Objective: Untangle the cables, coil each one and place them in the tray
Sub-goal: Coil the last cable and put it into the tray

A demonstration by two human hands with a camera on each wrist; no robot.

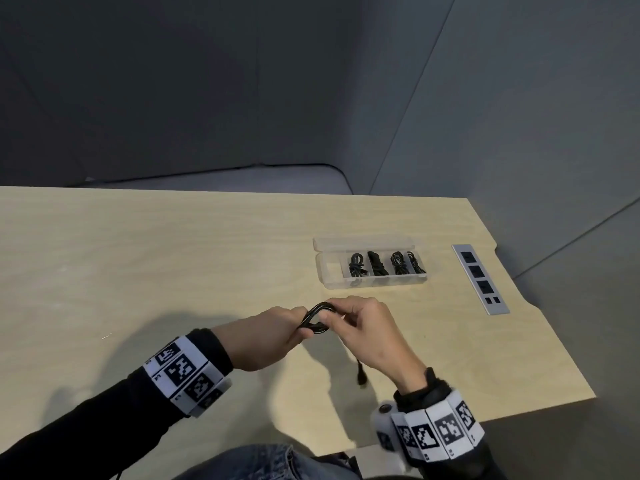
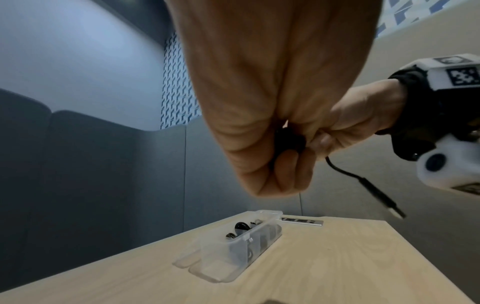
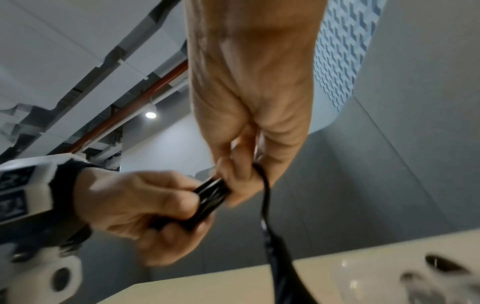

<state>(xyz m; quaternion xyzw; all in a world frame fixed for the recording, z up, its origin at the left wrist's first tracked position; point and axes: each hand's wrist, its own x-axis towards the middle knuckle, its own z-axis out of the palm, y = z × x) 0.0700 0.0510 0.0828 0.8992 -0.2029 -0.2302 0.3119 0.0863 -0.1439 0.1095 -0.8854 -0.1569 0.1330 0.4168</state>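
Observation:
Both hands hold a black cable above the table's near middle. My left hand grips the coiled loops in its fist. My right hand pinches the same cable, and the loose end hangs below it with a plug at the tip. The plug dangles free in the left wrist view. The clear plastic tray lies open at the right of the table. Several coiled black cables sit in its compartments; the leftmost compartment shows no cable.
A grey socket strip is set into the table to the right of the tray. The tray's lid lies folded back behind it. Grey padded walls stand behind and to the right. The table's near edge runs by my right wrist.

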